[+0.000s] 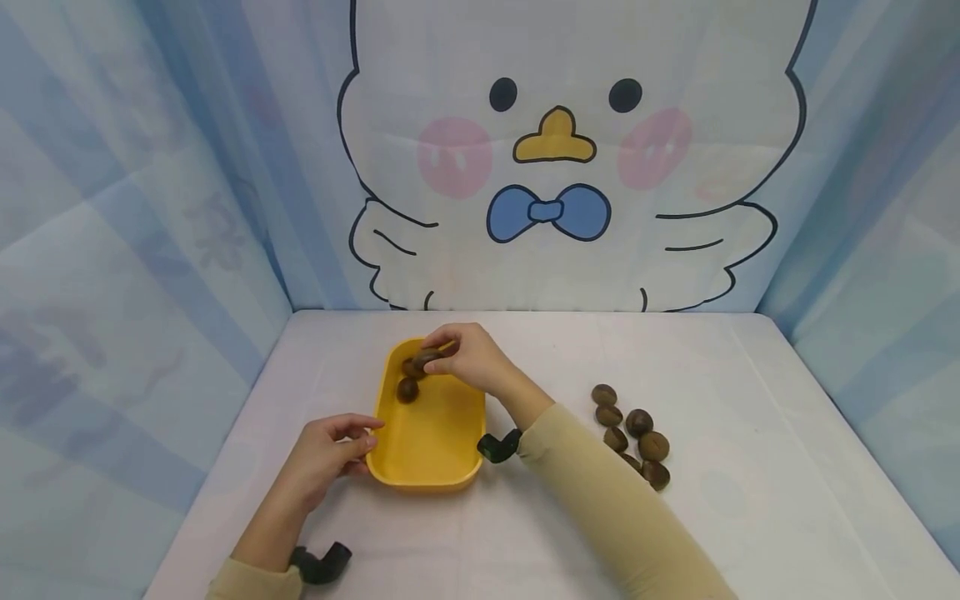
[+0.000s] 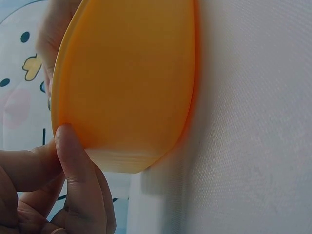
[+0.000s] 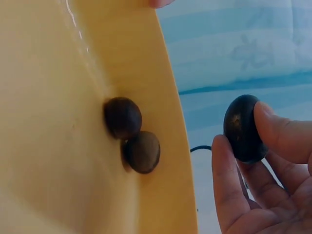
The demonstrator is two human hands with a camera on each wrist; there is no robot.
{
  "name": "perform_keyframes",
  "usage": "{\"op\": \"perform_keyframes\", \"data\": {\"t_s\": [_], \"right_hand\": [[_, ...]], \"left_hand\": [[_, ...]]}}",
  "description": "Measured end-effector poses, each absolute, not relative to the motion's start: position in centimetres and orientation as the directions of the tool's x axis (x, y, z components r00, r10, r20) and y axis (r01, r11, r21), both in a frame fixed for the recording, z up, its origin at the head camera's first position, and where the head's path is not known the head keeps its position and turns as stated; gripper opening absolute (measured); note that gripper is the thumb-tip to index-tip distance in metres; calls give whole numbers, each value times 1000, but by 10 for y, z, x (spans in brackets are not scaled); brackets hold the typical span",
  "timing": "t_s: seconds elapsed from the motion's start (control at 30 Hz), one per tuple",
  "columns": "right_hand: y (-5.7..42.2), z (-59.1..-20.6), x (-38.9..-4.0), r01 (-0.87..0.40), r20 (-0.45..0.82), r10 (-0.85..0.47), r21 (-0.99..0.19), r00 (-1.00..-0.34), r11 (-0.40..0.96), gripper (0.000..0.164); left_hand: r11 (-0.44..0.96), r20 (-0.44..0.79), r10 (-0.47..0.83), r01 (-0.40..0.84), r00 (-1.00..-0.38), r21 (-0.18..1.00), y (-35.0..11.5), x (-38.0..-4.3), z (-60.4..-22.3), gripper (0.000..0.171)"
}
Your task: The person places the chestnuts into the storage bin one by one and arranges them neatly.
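L hand [image 1: 318, 454] pinches the L rim of yellow tray [image 1: 431, 442], nr its front end. In tray, toward far L: 2 brown nuts [image 1: 407, 390], touching each other & tray wall (clearest in R wrist view). Held nut [image 1: 427, 358] is over tray's far end, gripped btwn thumb & fingers of R hand [image 1: 476, 354]. Farther R on bench [image 1: 750, 417]: loose nuts [image 1: 654, 446], clustered, some partly hidden by R sleeve [image 1: 600, 492].
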State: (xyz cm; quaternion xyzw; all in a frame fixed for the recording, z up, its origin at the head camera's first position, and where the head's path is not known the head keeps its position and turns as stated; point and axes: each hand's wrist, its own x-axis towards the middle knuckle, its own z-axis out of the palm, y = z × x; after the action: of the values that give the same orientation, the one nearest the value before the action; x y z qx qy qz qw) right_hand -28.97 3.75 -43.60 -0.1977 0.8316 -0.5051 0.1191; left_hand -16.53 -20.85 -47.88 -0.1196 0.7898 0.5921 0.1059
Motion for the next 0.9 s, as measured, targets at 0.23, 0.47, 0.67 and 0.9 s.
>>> {"op": "perform_keyframes", "data": {"t_s": [0.23, 0.47, 0.67, 0.9], "right_hand": [[26, -440, -290, -191, -42, -471, -880, -881, 435, 23], [16, -444, -289, -169, -109, -481, -850, -870, 499, 22], [11, -451, -289, -112, -184, -481, -845, -857, 524, 22], [4, -458, -288, -161, -195, -494, -792, -847, 588, 22]], "left_hand": [[275, -311, -65, -316, -948, 908, -208, -164, -476, 31], [272, -314, -69, -321, -947, 907, -209, -164, -476, 31], [275, -307, -68, -313, -949, 909, -210, -165, -479, 31], [267, -304, -57, -308, -951, 913, -210, -165, -478, 30]]}}
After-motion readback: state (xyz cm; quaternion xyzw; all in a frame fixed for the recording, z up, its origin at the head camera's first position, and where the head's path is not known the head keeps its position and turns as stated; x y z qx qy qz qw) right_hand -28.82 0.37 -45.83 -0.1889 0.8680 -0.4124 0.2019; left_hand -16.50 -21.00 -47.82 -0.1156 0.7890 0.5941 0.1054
